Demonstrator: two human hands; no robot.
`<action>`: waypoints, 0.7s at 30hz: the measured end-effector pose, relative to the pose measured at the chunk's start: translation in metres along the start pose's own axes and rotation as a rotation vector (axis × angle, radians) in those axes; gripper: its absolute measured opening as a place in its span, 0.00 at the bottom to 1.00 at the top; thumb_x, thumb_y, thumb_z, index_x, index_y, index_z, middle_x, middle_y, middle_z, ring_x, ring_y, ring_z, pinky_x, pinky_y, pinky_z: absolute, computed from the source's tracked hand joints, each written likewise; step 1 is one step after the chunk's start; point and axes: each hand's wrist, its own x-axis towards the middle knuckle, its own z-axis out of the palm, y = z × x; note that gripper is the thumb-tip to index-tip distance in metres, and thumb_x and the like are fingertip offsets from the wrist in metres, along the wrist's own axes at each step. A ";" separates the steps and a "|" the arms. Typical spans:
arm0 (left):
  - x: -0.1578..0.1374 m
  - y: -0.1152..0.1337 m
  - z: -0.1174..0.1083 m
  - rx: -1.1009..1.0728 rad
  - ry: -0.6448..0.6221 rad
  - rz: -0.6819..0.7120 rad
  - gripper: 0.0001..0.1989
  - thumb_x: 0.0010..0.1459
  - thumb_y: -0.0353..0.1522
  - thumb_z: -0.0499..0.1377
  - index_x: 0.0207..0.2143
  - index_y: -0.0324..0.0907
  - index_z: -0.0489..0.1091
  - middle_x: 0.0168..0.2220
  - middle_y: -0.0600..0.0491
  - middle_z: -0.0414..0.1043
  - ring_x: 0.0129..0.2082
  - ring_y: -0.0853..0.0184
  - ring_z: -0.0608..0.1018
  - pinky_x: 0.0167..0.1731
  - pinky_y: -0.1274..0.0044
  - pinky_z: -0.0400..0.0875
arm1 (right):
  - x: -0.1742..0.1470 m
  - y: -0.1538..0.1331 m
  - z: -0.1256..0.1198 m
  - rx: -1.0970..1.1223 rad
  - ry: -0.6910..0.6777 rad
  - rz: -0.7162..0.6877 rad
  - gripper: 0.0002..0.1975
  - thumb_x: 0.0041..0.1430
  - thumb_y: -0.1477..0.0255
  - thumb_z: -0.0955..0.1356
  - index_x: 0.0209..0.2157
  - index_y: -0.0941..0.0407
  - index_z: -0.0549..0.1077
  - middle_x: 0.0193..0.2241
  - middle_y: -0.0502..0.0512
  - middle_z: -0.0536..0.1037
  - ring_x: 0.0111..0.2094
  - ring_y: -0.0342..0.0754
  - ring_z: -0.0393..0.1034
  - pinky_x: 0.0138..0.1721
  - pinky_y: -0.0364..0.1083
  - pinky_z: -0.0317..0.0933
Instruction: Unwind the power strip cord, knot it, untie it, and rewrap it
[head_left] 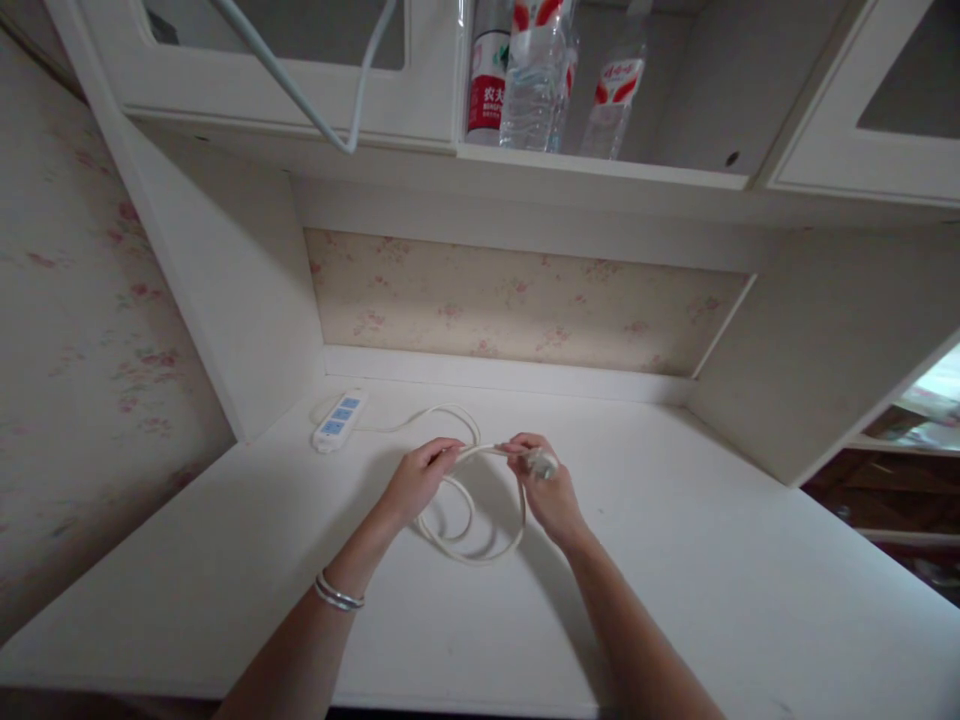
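Both hands grip a white power cord (480, 560) above the desk, and part of it hangs in loops between them. My left hand (421, 482) pinches the cord between thumb and fingers. My right hand (553, 495) is closed on the cord close to its end, where a pale plug (541, 463) lies against the hand. From the loops the cord runs left across the desk to a white power strip (340, 420) with blue socket faces, lying near the left side panel.
The white desk (720, 560) sits under a cabinet with a low shelf edge (600, 168). Plastic bottles (534, 80) stand on that shelf. A pale bent rod or tube (300, 95) hangs at upper left. Side panels (840, 340) flank the desk.
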 end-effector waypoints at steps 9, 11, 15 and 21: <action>-0.012 0.005 0.014 0.241 -0.150 0.105 0.24 0.61 0.44 0.43 0.28 0.40 0.71 0.27 0.53 0.71 0.29 0.66 0.70 0.31 0.77 0.60 | 0.033 -0.029 -0.062 0.483 0.326 0.013 0.13 0.55 0.59 0.66 0.28 0.54 0.66 0.23 0.45 0.67 0.27 0.41 0.66 0.35 0.45 0.65; -0.008 0.001 0.014 0.297 -0.149 0.140 0.21 0.61 0.43 0.43 0.28 0.42 0.70 0.28 0.53 0.72 0.30 0.66 0.70 0.32 0.77 0.60 | 0.038 -0.038 -0.086 0.509 0.364 -0.002 0.12 0.55 0.60 0.67 0.28 0.54 0.65 0.22 0.44 0.64 0.24 0.39 0.64 0.30 0.42 0.64; 0.000 -0.006 0.007 0.407 -0.066 0.165 0.19 0.61 0.42 0.44 0.25 0.43 0.66 0.24 0.54 0.69 0.26 0.67 0.68 0.29 0.77 0.57 | 0.043 -0.050 -0.137 0.554 0.471 0.008 0.11 0.57 0.64 0.66 0.26 0.55 0.65 0.21 0.44 0.63 0.23 0.38 0.62 0.26 0.40 0.62; 0.003 -0.013 0.007 0.571 -0.080 0.159 0.20 0.62 0.43 0.43 0.24 0.43 0.64 0.24 0.54 0.68 0.26 0.67 0.68 0.28 0.78 0.55 | 0.041 -0.058 -0.206 0.546 0.775 -0.081 0.12 0.61 0.72 0.61 0.24 0.55 0.66 0.20 0.44 0.62 0.20 0.37 0.59 0.23 0.39 0.61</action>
